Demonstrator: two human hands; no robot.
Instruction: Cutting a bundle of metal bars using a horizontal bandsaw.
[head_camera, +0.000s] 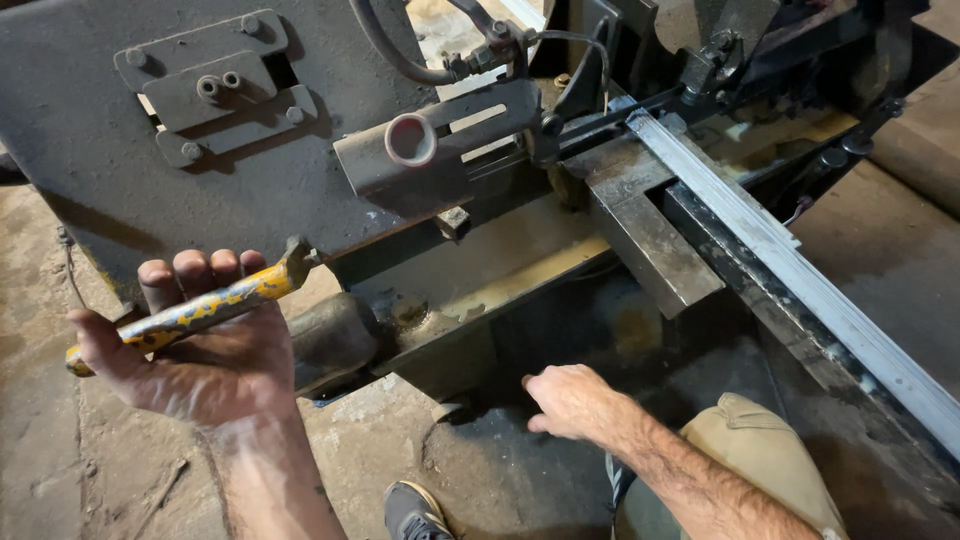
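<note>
Guy's left hand is clamped round the chipped yellow metal lever handle on the grimy grey bandsaw, right hand loosely curled, holding nothing, down near the machine base; looks mid-lever-pull, so steady grip needed.

Your left hand is raised palm-up, fingers curled closed in a grip, forearm bare. Your right hand reaches low, knuckles up, fingers bent downward, forearm extended.

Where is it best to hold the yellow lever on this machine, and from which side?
Grip the yellow lever near its free, lower-left end, coming from underneath, as the left hand does: the bar slants up to the machine, leaving that end clear.
</note>
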